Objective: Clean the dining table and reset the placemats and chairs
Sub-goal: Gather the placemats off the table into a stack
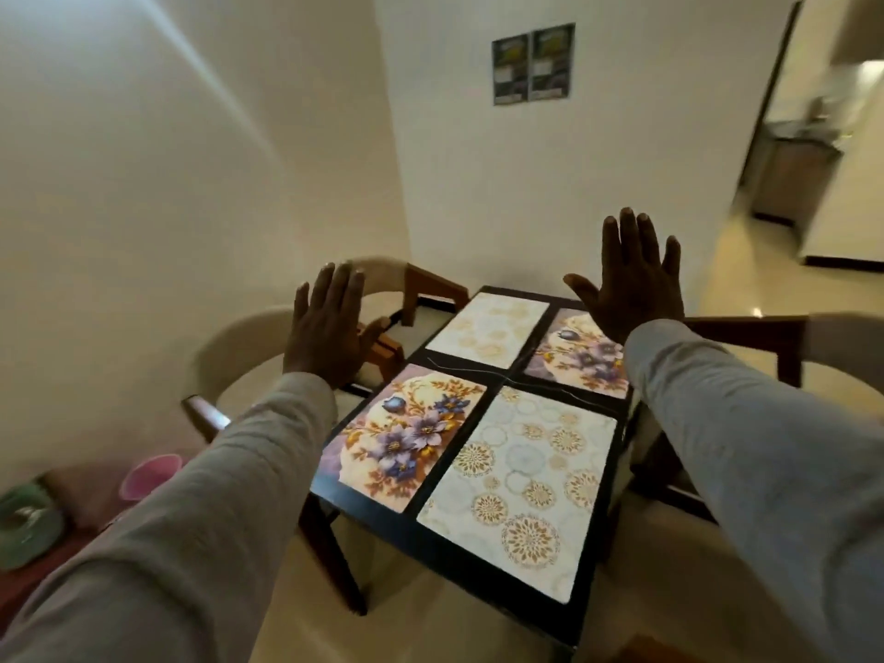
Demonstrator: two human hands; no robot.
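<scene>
A dark dining table [382, 514] carries several placemats laid in a grid. A purple flower placemat [402, 435] lies near left, a circle-pattern placemat [521, 485] near right, another circle-pattern placemat [488, 327] far left and a second flower placemat [581, 358] far right. My left hand [327, 327] is raised flat with fingers spread, above the left chair. My right hand [631, 284] is raised the same way over the far right corner. Both hold nothing.
A cream-backed wooden chair [239, 356] stands at the table's left, another chair [430, 284] at the far left, and a dark chair [746, 332] at the right. A pink bucket [148, 476] and green container [26, 528] sit on the floor left. A doorway [808, 150] opens at the right.
</scene>
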